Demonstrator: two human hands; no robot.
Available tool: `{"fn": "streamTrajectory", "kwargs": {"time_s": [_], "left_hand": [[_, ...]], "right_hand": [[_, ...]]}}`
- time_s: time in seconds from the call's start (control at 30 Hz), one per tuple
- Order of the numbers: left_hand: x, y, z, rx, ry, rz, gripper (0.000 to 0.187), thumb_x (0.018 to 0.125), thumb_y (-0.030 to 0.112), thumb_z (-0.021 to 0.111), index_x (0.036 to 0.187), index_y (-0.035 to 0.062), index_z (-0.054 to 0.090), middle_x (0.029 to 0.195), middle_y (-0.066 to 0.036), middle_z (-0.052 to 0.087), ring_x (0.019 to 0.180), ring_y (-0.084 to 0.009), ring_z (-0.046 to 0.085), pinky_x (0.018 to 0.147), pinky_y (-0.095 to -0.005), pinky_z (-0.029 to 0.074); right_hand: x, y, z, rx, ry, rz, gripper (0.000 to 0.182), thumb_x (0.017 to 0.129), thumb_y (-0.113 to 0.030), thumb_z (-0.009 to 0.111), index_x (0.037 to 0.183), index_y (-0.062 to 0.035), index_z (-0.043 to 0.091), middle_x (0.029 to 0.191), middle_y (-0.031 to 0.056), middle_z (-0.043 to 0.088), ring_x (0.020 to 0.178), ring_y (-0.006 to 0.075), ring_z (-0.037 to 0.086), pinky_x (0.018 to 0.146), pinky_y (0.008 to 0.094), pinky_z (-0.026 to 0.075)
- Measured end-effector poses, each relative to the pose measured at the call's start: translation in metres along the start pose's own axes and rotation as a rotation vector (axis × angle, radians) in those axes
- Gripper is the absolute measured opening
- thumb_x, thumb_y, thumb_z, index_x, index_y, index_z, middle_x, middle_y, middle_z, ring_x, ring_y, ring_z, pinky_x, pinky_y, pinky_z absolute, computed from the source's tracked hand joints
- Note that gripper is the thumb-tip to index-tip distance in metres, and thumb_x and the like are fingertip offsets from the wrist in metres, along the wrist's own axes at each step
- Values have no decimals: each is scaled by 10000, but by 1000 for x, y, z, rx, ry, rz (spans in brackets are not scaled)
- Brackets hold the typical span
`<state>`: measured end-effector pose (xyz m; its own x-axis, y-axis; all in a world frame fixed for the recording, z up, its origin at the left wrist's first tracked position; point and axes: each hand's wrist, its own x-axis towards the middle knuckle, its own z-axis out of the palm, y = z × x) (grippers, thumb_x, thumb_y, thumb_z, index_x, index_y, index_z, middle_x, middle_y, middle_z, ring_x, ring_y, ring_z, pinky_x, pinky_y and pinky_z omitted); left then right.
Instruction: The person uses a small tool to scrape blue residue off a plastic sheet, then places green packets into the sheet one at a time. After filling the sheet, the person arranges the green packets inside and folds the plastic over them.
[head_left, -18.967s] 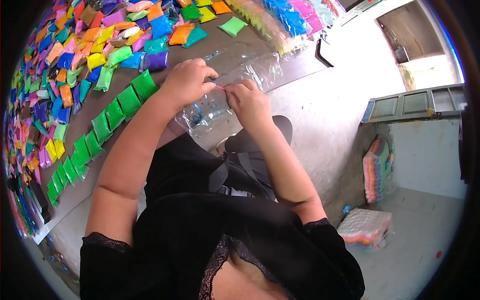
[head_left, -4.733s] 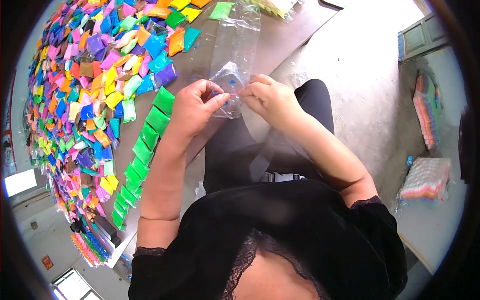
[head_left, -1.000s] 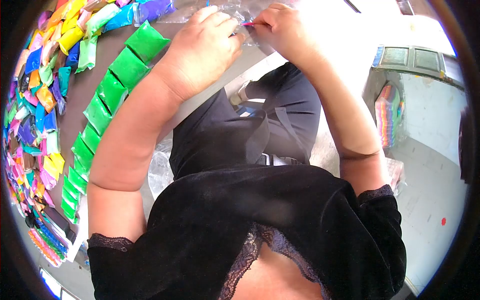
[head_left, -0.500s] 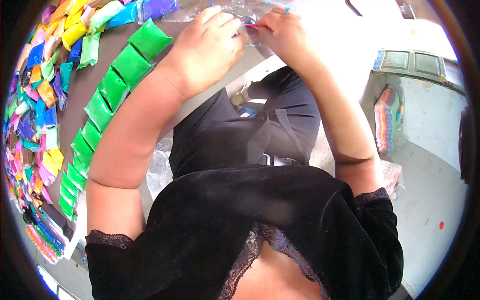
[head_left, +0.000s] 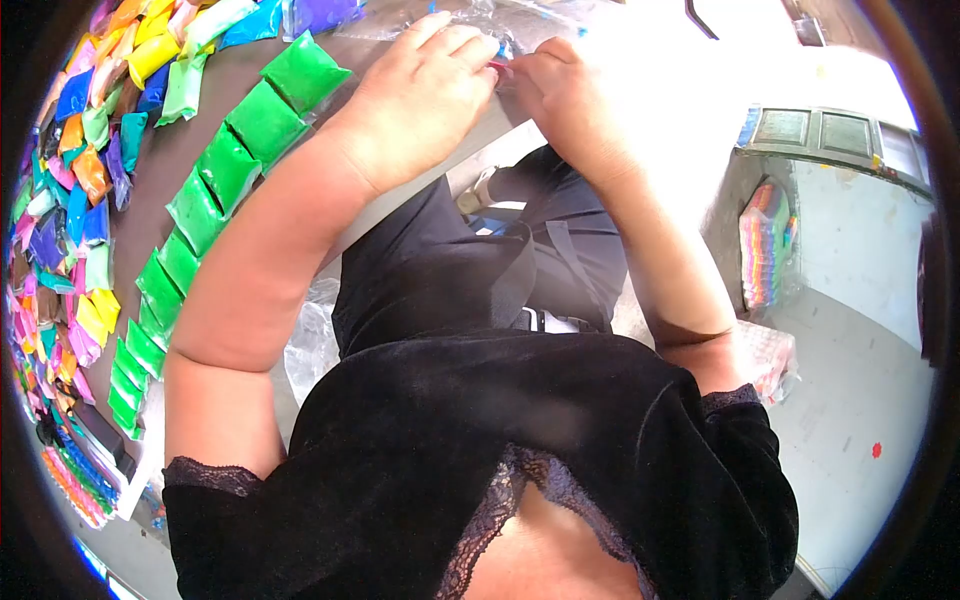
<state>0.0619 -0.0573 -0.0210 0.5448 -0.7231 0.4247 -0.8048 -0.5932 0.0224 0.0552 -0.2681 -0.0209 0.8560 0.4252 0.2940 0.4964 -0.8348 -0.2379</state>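
Note:
My left hand (head_left: 420,95) and my right hand (head_left: 570,95) meet at the top of the view over the table edge. Between their pinched fingertips is a thin pink strip (head_left: 497,65). It lies against the mouth of a clear plastic bag (head_left: 470,15) with blue print, which both hands pinch. Most of the bag runs out of view at the top. A row of green packets (head_left: 230,165) lies on the brown table (head_left: 190,120) just left of my left forearm.
A heap of small packets in many colours (head_left: 70,170) covers the table's left side. Crumpled clear plastic (head_left: 312,345) hangs by my left hip. On the floor to the right stand bagged stacks of coloured packets (head_left: 765,255), another (head_left: 775,360) nearer.
Over the last second the view shifted slightly and both hands came lower in the picture. They stay pinched together on the pink strip at the bag's mouth.

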Motion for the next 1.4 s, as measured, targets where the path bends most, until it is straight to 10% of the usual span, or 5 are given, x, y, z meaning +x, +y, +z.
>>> {"fn": "streamTrajectory", "kwargs": {"time_s": [0.23, 0.3, 0.7, 1.3, 1.4], "left_hand": [[-5, 21, -5, -98, -46, -21, 217, 863, 108, 597, 1038, 30, 701, 1103, -105, 687, 1098, -293, 631, 1084, -438, 437], [-3, 16, -1, -99, -39, -6, 207, 855, 101, 604, 1024, 35, 705, 1094, -98, 693, 1090, -295, 637, 1081, -440, 439], [-1, 7, -7, -281, -110, -61, 235, 864, 118, 645, 1074, 57, 732, 1143, -95, 694, 1125, -326, 617, 1071, -447, 440], [3, 10, -18, -191, -89, 10, 231, 855, 180, 678, 1036, 44, 724, 1100, -87, 697, 1103, -282, 638, 1079, -464, 429], [1, 9, -13, -243, -81, 10, 223, 838, 163, 697, 1033, 59, 726, 1093, -85, 695, 1082, -280, 646, 1066, -464, 442]], "right_hand": [[-4, 7, -3, -6, -143, -18, 179, 899, -98, 623, 1051, -51, 705, 951, 162, 630, 957, 329, 629, 828, 385, 527], [-9, 3, 4, -414, 99, -53, 93, 853, -169, 642, 836, -81, 667, 824, 104, 619, 704, 276, 639, 658, 404, 549], [-8, -4, -15, -394, 196, -220, 91, 833, -192, 648, 811, -104, 642, 802, 60, 567, 658, 213, 637, 580, 370, 522], [0, 9, -3, -428, 46, -231, 146, 844, -213, 654, 823, -69, 642, 828, 118, 591, 707, 277, 668, 599, 410, 536], [10, 31, 2, -792, -119, -187, 233, 895, -163, 558, 1089, -71, 648, 940, 99, 615, 859, 268, 636, 732, 385, 518]]}}
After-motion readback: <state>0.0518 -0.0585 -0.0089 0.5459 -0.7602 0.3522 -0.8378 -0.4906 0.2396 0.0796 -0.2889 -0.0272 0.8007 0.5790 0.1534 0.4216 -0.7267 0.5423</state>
